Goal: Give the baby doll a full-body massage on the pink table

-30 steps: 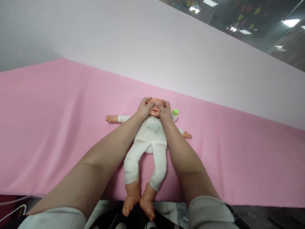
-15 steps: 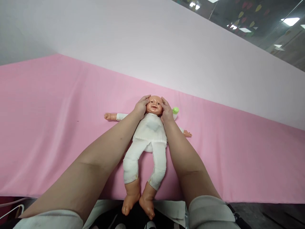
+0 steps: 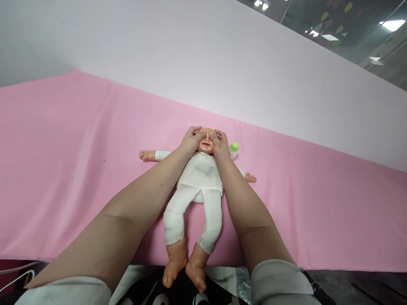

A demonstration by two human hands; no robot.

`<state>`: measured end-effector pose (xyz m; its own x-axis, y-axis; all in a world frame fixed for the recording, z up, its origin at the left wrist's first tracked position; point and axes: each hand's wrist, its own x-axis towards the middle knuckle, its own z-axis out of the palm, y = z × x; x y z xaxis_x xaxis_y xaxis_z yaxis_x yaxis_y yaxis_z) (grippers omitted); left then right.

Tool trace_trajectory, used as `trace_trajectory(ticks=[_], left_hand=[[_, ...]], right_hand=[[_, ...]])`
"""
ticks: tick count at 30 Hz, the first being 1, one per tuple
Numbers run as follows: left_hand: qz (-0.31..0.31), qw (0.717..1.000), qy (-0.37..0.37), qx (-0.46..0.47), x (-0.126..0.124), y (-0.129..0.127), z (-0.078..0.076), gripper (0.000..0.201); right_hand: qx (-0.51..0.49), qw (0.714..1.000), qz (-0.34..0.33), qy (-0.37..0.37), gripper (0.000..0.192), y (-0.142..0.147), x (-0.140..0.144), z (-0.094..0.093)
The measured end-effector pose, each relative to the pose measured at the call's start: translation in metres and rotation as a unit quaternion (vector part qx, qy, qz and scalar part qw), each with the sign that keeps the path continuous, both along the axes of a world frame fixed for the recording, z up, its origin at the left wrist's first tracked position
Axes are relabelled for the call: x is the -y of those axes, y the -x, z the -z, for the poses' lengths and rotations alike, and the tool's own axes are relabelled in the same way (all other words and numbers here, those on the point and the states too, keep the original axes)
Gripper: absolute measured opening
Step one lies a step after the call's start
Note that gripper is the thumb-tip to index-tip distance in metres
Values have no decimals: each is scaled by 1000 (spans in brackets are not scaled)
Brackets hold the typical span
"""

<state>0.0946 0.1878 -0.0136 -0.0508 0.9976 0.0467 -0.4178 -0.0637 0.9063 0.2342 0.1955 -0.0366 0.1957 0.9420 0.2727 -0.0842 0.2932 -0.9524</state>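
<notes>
The plastic baby doll in white cloth clothes (image 3: 199, 178) is lain face-up, its long axis running toward the person, its face covered by the spread left hand (image 3: 191, 140) and right hand (image 3: 219, 146), both grips equally near.

A green-capped bottle (image 3: 233, 149) lies on the pink sheet (image 3: 63, 169).

Head camera, looking forward and down, close over pink bed (image 3: 63, 169)
</notes>
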Motion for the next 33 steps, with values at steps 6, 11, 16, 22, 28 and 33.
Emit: trace_trajectory(ticks=[6, 11, 16, 22, 28, 33], left_hand=[[25, 998, 26, 42, -2, 3, 1, 41], [44, 996, 34, 70, 1, 10, 0, 46], [57, 997, 22, 54, 4, 9, 0, 58], [48, 999, 9, 22, 7, 5, -3, 69], [35, 999, -2, 0, 5, 1, -3, 55], [39, 999, 12, 15, 0, 2, 0, 45]], right_hand=[[-87, 996, -25, 17, 46, -1, -5, 4], [-155, 984, -81, 35, 55, -6, -1, 4], [-136, 987, -80, 40, 66, -3, 9, -5], [-70, 996, -52, 30, 73, 3, 16, -12], [-28, 999, -6, 31, 67, 3, 9, -8], [-54, 998, 12, 25, 47, 2, 2, -4]])
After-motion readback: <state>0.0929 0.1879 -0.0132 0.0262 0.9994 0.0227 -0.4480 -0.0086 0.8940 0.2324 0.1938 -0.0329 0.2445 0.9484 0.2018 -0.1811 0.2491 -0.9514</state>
